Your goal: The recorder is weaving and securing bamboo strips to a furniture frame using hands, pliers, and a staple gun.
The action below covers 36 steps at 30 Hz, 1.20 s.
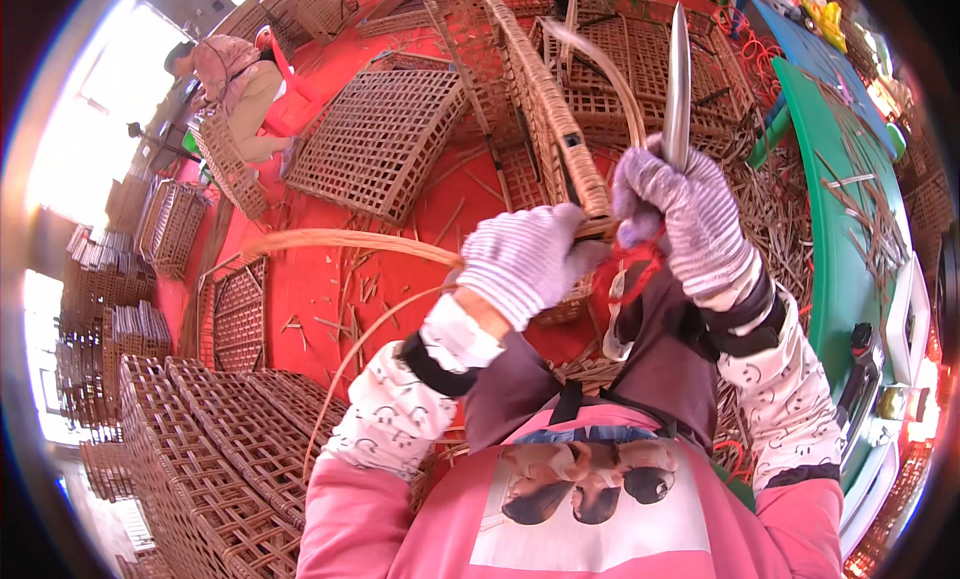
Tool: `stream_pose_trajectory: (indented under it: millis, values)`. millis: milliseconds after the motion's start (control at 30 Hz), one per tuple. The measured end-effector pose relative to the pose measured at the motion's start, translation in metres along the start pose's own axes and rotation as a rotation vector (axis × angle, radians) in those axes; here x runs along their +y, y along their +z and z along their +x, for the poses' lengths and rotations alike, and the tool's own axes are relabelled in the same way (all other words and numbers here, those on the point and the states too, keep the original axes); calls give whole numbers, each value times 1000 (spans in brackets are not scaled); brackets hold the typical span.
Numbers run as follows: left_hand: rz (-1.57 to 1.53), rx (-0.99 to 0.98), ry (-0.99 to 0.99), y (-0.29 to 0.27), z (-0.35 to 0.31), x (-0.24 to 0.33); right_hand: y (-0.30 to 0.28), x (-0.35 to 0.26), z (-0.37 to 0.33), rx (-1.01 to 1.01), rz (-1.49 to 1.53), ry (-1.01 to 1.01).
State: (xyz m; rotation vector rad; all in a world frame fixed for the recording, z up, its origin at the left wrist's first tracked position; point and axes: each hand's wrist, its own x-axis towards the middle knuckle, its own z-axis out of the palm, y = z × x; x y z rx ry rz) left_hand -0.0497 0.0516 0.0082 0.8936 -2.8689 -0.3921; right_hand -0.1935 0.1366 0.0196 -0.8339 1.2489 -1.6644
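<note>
Both my hands wear striped, pale purple knit gloves. My left hand (525, 259) is closed at the near corner of a woven rattan frame (545, 114), its thumb and fingers pressed to the wrapped edge. From beside that hand a flat rattan strip (350, 239) arcs out to the left. Held in my closed right hand (685, 209) is a pointed metal spike (679, 84), tip upward. Another pale rattan strip (612, 74) rises curving by the right hand's fingers, close to the frame; whether they also pinch it I cannot tell.
Stacked woven panels (200, 449) stand at the near left. A large panel (380, 134) leans on the red floor (310, 289), amid scattered offcuts. A green table (825, 279) bearing strips lines the right side. Another person (235, 84) works at the far left.
</note>
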Motion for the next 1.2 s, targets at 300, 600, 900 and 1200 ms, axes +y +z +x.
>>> stream_pose_trajectory:
  millis: [300,600,900,1200]
  values:
    - [-195,482,390,14,-9,-4,0,5,-83,-47,91,277]
    - [-46,444,682,33,-5,-5,-51,-10,-107,43,-162,331]
    - [-233,106,753,16,-14,-11,-77,-49,-72,-191,-932,179]
    - [-253,149,790,25,0,-4,-35,-87,-49,-416,-1481,148]
